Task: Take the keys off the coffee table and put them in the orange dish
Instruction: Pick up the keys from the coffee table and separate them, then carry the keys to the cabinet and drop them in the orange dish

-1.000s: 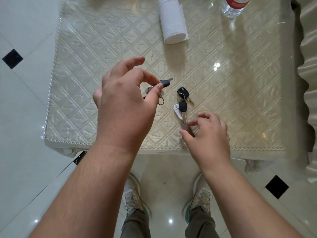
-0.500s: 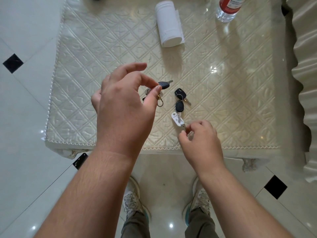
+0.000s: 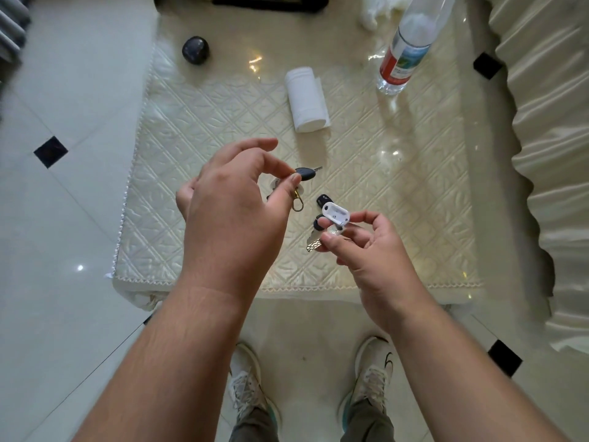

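My left hand (image 3: pixel 232 212) hovers over the coffee table (image 3: pixel 191 129) and pinches one bunch of keys (image 3: pixel 304 174): a black-headed key with a brass clip dangling below the thumb. My right hand (image 3: pixel 360 247) holds a second bunch of keys (image 3: pixel 334 213) lifted off the table, with a white fob on top, black fobs behind and a silver blade sticking out to the left. The two hands are close together above the table's near half. No orange dish is in view.
A white paper roll (image 3: pixel 307 100) lies on the cream quilted cloth. A water bottle (image 3: pixel 404 49) with a red label stands at the back right, a dark round object (image 3: pixel 195 50) at the back left. A draped sofa (image 3: pixel 551 122) borders the right. My shoes stand below.
My right hand has closed on the second bunch and lifted it off the table, turning the white fob upward. My left hand keeps its bunch. The view has tilted up, showing more of the table's far side.
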Demonstrator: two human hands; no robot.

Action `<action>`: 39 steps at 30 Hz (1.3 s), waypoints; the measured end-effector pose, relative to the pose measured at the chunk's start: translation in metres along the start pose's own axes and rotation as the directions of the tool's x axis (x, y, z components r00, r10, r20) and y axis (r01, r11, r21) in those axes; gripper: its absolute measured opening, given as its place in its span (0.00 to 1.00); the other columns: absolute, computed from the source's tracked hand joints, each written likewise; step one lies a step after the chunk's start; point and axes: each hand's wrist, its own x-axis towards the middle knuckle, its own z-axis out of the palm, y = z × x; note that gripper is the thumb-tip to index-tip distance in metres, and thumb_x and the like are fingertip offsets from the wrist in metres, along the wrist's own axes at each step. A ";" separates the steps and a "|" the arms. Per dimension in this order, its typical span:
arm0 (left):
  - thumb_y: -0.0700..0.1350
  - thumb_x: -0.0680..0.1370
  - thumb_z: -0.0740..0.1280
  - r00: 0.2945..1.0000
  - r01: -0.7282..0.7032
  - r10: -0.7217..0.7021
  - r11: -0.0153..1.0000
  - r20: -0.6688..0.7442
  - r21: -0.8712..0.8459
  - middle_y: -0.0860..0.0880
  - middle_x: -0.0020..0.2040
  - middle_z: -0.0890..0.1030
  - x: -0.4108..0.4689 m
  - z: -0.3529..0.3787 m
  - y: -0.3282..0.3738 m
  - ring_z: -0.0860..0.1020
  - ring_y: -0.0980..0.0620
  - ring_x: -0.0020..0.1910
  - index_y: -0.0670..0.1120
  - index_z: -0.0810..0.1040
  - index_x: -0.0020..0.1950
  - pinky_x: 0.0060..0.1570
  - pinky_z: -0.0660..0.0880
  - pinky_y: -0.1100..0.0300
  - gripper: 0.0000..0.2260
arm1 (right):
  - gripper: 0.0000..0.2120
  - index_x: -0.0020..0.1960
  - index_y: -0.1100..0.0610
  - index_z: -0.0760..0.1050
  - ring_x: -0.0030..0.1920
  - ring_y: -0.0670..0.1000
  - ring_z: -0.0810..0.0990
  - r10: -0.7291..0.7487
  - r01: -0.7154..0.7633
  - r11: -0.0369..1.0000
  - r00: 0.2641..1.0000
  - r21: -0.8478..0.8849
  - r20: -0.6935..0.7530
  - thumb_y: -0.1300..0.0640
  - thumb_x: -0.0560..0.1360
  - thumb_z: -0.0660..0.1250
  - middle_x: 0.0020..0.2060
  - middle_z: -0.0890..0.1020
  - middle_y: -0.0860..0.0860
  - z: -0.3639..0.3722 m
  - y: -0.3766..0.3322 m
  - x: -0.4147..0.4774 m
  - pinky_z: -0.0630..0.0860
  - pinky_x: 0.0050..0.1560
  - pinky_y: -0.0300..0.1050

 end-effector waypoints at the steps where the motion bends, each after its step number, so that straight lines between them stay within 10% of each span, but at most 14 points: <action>1: 0.54 0.74 0.70 1.000 0.001 -0.001 1.000 0.006 -0.008 0.63 0.59 0.76 0.001 -0.007 0.005 0.72 0.63 0.61 0.58 0.80 0.45 0.62 0.66 0.42 0.02 | 0.20 0.59 0.55 0.68 0.45 0.51 0.86 -0.023 0.023 1.000 1.000 -0.017 0.007 0.66 0.73 0.73 0.50 0.86 0.51 0.001 -0.008 -0.004 0.74 0.36 0.32; 22: 0.53 0.74 0.71 0.966 -0.258 0.254 0.963 -0.059 -0.079 0.63 0.59 0.76 0.002 -0.241 0.236 0.74 0.59 0.61 0.60 0.79 0.45 0.60 0.70 0.43 0.03 | 0.05 0.46 0.48 0.78 0.39 0.49 0.85 -0.610 0.532 0.727 0.790 -0.434 -0.053 0.47 0.75 0.70 0.39 0.85 0.47 0.042 -0.326 -0.175 0.81 0.41 0.50; 27: 0.53 0.73 0.72 0.930 -0.349 0.336 0.934 -0.147 -0.072 0.64 0.59 0.77 -0.009 -0.325 0.315 0.73 0.59 0.62 0.59 0.80 0.44 0.60 0.70 0.44 0.02 | 0.07 0.44 0.47 0.78 0.28 0.40 0.76 -0.731 0.615 0.609 0.680 -0.500 -0.054 0.44 0.73 0.71 0.33 0.83 0.47 0.047 -0.420 -0.253 0.69 0.29 0.36; 33: 0.55 0.72 0.72 0.878 -0.449 0.438 0.893 -0.194 -0.017 0.67 0.57 0.75 -0.035 -0.415 0.402 0.73 0.65 0.59 0.64 0.77 0.41 0.61 0.70 0.47 0.05 | 0.07 0.44 0.46 0.78 0.49 0.38 0.80 -0.837 0.666 0.473 0.544 -0.577 -0.059 0.43 0.73 0.70 0.44 0.83 0.43 0.046 -0.508 -0.346 0.79 0.50 0.48; 39: 0.55 0.73 0.72 0.847 -0.500 0.491 0.866 -0.204 0.009 0.69 0.56 0.73 -0.058 -0.457 0.460 0.72 0.63 0.59 0.62 0.79 0.40 0.61 0.71 0.47 0.04 | 0.07 0.46 0.48 0.79 0.50 0.40 0.79 -0.876 0.648 0.369 0.482 -0.667 -0.016 0.45 0.75 0.69 0.46 0.82 0.42 0.028 -0.561 -0.407 0.78 0.51 0.48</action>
